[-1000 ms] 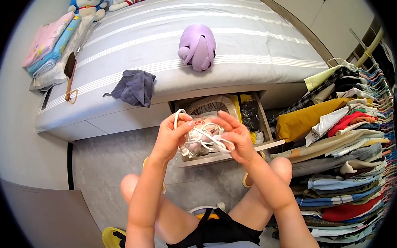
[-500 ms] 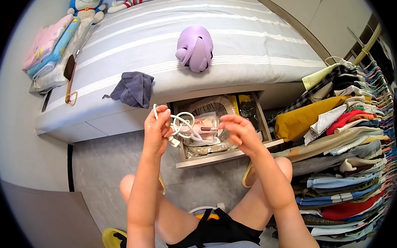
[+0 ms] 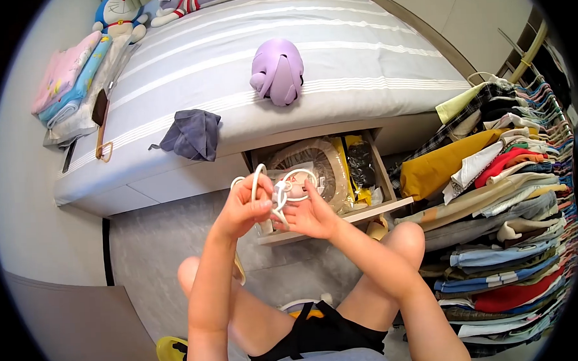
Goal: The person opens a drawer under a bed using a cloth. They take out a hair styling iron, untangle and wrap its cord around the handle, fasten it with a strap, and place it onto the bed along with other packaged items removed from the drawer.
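Pinching a white cord (image 3: pixel 280 197), the left hand (image 3: pixel 242 207) is holding on with its thumb and fingers together around one loop. I am looking down from far off through the head camera, and I am seeing the right hand (image 3: pixel 312 216) sitting close by, palm showing, with its thumb and fingers standing apart. The cord is hanging in loops between the two hands, and one bit is passing right by the right fingertips; I am not able to tell if they are pressing on it. Both hands are floating over the front of an open drawer (image 3: pixel 395 205). Inside it, a big brown ring (image 3: pixel 333 179) is lying in clear plastic, and a black bag (image 3: pixel 363 165) is resting next to something yellow. Behind the drawer, a striped bed (image 3: pixel 387 62) is stretching back, and a round purple thing (image 3: pixel 277 72) is sitting on it. To the left of that, a grey cloth (image 3: pixel 192 136) is lying crumpled at the bed's edge. Far back on the left, a blue toy (image 3: pixel 119 19) is leaning near some folded blankets (image 3: pixel 65 67). Over on the right, lots of clothes (image 3: pixel 494 227) are hanging in a row.
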A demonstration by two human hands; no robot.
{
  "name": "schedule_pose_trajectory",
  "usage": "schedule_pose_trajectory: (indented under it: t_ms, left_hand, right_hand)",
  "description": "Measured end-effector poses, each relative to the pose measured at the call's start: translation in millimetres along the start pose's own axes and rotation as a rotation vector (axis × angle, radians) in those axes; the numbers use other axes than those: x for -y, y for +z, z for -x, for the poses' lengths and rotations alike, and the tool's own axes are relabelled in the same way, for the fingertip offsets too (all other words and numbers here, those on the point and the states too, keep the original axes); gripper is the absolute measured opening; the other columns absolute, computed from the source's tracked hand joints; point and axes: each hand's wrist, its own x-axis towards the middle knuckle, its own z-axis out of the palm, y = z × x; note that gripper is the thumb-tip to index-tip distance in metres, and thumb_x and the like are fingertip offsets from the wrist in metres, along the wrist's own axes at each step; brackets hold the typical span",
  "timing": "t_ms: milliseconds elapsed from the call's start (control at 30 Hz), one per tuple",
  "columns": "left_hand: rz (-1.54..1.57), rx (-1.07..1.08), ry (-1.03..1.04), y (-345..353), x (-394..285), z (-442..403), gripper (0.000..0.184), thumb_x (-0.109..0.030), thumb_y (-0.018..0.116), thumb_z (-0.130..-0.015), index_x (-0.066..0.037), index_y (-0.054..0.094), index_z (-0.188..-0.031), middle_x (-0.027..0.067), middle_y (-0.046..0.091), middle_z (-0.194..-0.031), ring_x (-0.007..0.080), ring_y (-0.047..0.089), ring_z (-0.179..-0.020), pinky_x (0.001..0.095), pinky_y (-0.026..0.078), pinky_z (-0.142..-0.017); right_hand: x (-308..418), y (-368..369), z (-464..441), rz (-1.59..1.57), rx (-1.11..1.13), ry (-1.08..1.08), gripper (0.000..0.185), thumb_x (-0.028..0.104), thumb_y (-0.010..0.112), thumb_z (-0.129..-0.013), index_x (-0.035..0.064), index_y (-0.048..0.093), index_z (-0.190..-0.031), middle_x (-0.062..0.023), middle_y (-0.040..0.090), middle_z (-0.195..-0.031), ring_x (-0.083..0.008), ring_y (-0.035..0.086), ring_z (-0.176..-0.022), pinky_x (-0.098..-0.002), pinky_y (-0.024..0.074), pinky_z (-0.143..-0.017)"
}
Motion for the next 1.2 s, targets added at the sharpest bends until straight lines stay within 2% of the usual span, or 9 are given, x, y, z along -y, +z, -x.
schedule_pose_trajectory:
  t_ms: [200, 333, 367, 500, 800, 833, 967, 1067, 1200]
  left_hand:
    - [-0.063, 0.18, -0.103, 3, -6, 10, 0.029, -0.01, 0.069, -0.071, -0.002, 0.051, -0.092, -0.005, 0.044, -0.059, 0.0027, 0.037, -0.051, 0.0179, 0.028, -0.047]
    - [-0.117, 0.094, -0.076, 5, -9, 12, 0.026, -0.013, 0.068, -0.073, -0.002, 0.052, -0.091, -0.0045, 0.044, -0.059, 0.0028, 0.037, -0.05, 0.018, 0.028, -0.047]
    - [-0.067, -0.021, -0.092, 3, -9, 14, 0.022, -0.017, 0.064, -0.077, -0.002, 0.053, -0.087, -0.0043, 0.045, -0.058, 0.0032, 0.035, -0.048, 0.0184, 0.028, -0.045]
    - [-0.29, -0.3, 0.114, -17, -16, 8, 0.025, -0.024, 0.043, -0.094, -0.004, 0.053, -0.083, -0.0004, 0.048, -0.058, 0.0057, 0.043, -0.046, 0.0196, 0.038, -0.047]
    - [0.093, -0.672, 0.173, -24, -10, -1, 0.024, -0.029, 0.042, -0.094, -0.009, 0.052, -0.104, 0.0105, 0.062, -0.097, 0.0173, 0.057, -0.094, 0.0366, 0.045, -0.083]
    - [-0.048, -0.741, 0.147, -24, -11, -1, 0.026, -0.029, 0.041, -0.094, -0.009, 0.052, -0.105, 0.0094, 0.062, -0.094, 0.0162, 0.058, -0.092, 0.0334, 0.045, -0.081]
    - [-0.371, -0.976, 0.215, -49, 5, -6, 0.026, -0.03, 0.039, -0.094, -0.009, 0.052, -0.104, 0.0039, 0.06, -0.078, 0.0106, 0.057, -0.075, 0.0264, 0.043, -0.068]
    - [0.348, -0.25, 0.242, -110, 7, 17, 0.022, -0.025, 0.039, -0.094, -0.009, 0.054, -0.098, 0.0003, 0.054, -0.064, 0.0074, 0.05, -0.059, 0.0249, 0.04, -0.058]
    - [-0.745, -0.779, -0.021, -47, -15, -1, 0.022, -0.009, 0.04, -0.084, -0.003, 0.058, -0.096, -0.0008, 0.052, -0.057, 0.0077, 0.045, -0.053, 0.0224, 0.035, -0.051]
  right_hand:
    - [14, -10, -15, 0.031, 0.25, -0.49, 0.055, 0.039, 0.049, -0.082, -0.0038, 0.044, -0.115, -0.0246, 0.044, -0.125, -0.0316, 0.04, -0.119, -0.0444, 0.0312, -0.102]
    - [11, -9, -16, -0.469, -0.209, -0.582, 0.058, 0.043, 0.048, -0.083, -0.0115, 0.049, -0.102, -0.0235, 0.052, -0.109, -0.0291, 0.049, -0.109, -0.0423, 0.0384, -0.095]
    - [12, -10, -17, -0.461, -0.21, -0.604, 0.049, 0.042, 0.048, -0.084, -0.0059, 0.052, -0.095, -0.0148, 0.06, -0.087, -0.0256, 0.058, -0.082, -0.0355, 0.0476, -0.079]
    - [42, -40, -15, -0.494, 0.06, -0.445, 0.03, 0.028, 0.05, -0.087, -0.0004, 0.054, -0.095, 0.0027, 0.038, -0.049, -0.0084, 0.031, -0.04, -0.0211, 0.031, -0.042]
    - [45, -1, 12, -0.236, -0.007, -0.487, 0.035, 0.031, 0.039, -0.092, 0.0118, 0.049, -0.065, 0.003, 0.029, -0.038, -0.012, 0.031, -0.038, -0.0291, 0.0447, -0.062]
    - [47, -11, 12, -0.081, 0.078, -0.514, 0.032, 0.032, 0.041, -0.092, 0.0118, 0.055, -0.071, 0.0029, 0.03, -0.039, -0.011, 0.031, -0.044, -0.0318, 0.044, -0.081]
    - [49, -16, 19, -0.069, -0.133, -0.642, 0.036, 0.03, 0.039, -0.093, 0.0122, 0.051, -0.065, 0.0011, 0.03, -0.036, -0.0158, 0.049, -0.049, -0.0404, 0.0421, -0.092]
    - [45, 5, 27, -0.111, -0.204, -0.676, 0.034, 0.029, 0.041, -0.093, 0.0119, 0.05, -0.065, 0.0006, 0.03, -0.036, -0.0177, 0.054, -0.052, -0.0406, 0.0433, -0.092]
    - [47, -15, 30, -0.105, 0.001, -0.585, 0.032, 0.029, 0.042, -0.092, 0.0107, 0.052, -0.067, 0.0007, 0.028, -0.036, -0.0126, 0.042, -0.042, -0.0407, 0.0433, -0.093]
